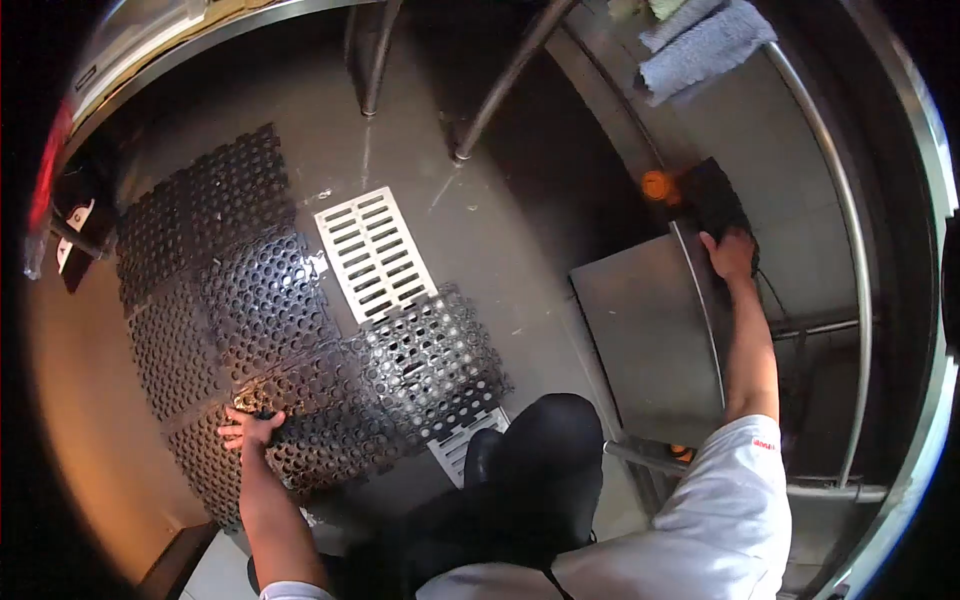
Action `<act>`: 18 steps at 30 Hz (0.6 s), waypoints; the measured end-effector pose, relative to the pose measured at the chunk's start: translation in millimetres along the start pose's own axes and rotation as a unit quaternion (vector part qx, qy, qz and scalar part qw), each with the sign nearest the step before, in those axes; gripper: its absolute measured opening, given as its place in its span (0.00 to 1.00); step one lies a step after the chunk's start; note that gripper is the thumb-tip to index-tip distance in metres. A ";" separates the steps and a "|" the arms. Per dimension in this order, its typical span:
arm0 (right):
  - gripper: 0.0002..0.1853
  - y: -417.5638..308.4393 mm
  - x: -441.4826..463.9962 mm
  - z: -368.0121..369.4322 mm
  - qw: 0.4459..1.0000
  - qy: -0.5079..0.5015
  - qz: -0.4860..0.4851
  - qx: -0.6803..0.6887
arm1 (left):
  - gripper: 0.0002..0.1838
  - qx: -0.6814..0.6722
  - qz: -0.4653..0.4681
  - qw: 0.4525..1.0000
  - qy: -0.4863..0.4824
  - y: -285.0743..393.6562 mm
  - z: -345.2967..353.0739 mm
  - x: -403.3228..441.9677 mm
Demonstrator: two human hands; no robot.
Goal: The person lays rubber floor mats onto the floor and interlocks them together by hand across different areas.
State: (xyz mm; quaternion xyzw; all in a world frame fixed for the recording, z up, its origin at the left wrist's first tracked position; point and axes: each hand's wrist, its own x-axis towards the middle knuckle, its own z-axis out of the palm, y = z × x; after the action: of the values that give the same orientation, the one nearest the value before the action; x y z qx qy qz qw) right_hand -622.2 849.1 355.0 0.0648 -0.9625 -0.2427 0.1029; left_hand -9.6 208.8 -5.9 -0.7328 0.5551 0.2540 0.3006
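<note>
My left hand point(252, 428) lies with its fingers spread on the black perforated rubber matting point(170, 355), which is made of joined square tiles and looks wet in places. A lighter, shiny wet patch shows on the tile point(430, 355) at the matting's right end. On the right, my right hand point(732, 255) is bent over the near end of a dark, rough-edged black piece point(712, 195), thumb apart from the fingers. The fingertips blend into the black surface there. A grey metal box point(650, 335) stands just left of that hand.
A white slotted drain grate point(375, 255) lies in the floor beside the matting, and a second grate point(468, 445) is partly under my foot. Metal table legs point(510, 85) stand ahead. Grey towels point(705, 50) hang over a metal rail point(850, 230). An orange round object point(656, 185) is near the black piece.
</note>
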 end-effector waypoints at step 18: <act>0.22 30.7 9.6 -1.5 0.893 -0.016 0.161 0.420 | 0.82 -0.018 0.014 0.999 -0.041 0.9 -27.3 -27.9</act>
State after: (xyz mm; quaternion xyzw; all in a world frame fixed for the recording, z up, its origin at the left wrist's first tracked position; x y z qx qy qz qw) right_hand -633.5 873.5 372.7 -0.0576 -0.9736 0.2025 0.0881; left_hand -16.5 207.4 32.5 -0.7192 0.5475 0.2979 0.3068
